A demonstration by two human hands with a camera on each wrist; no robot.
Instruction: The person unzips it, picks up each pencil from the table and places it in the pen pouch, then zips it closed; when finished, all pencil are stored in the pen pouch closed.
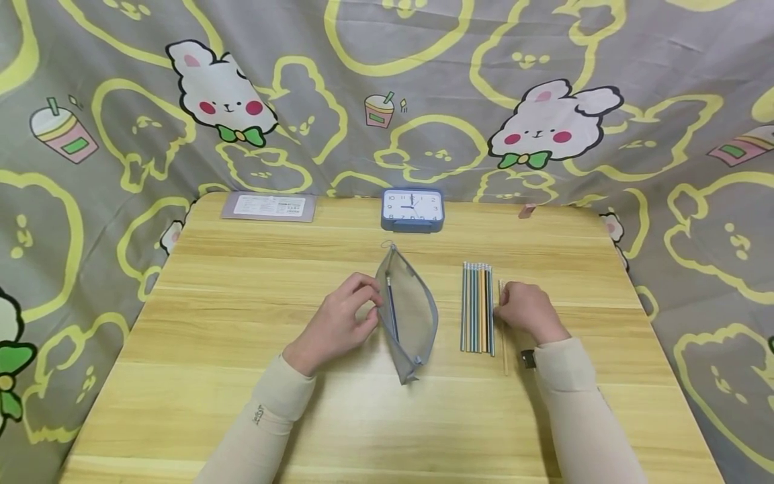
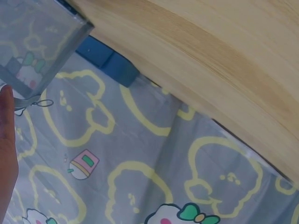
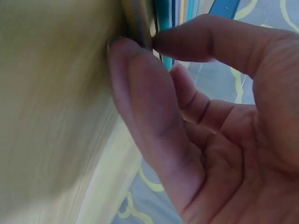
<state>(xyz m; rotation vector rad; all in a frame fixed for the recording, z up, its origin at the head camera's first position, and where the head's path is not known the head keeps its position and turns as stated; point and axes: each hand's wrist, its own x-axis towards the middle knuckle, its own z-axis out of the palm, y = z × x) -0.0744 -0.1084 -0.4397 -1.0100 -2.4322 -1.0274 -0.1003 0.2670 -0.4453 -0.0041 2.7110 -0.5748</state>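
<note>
An unzipped grey mesh pencil pouch (image 1: 417, 309) stands mid-table, a dark blue pencil (image 1: 392, 306) inside it. My left hand (image 1: 338, 324) pinches the pouch's left edge; in the left wrist view only part of that hand (image 2: 6, 135) shows beside the pouch (image 2: 42, 51). To the pouch's right lies a row of blue and yellow striped pencils (image 1: 474, 312). Just right of this row, my right hand (image 1: 531, 310) holds a single yellow pencil (image 1: 504, 349) near the tabletop. The right wrist view shows thumb and fingertips (image 3: 152, 88) pinching that pencil (image 3: 136, 18).
A blue alarm clock (image 1: 412, 207) stands at the table's back edge. Left of it lies a flat grey package with a white label (image 1: 269, 206). A small pinkish piece (image 1: 527, 211) sits at the back right. Patterned grey cloth (image 1: 326, 168) hangs around the wooden table (image 1: 242, 282).
</note>
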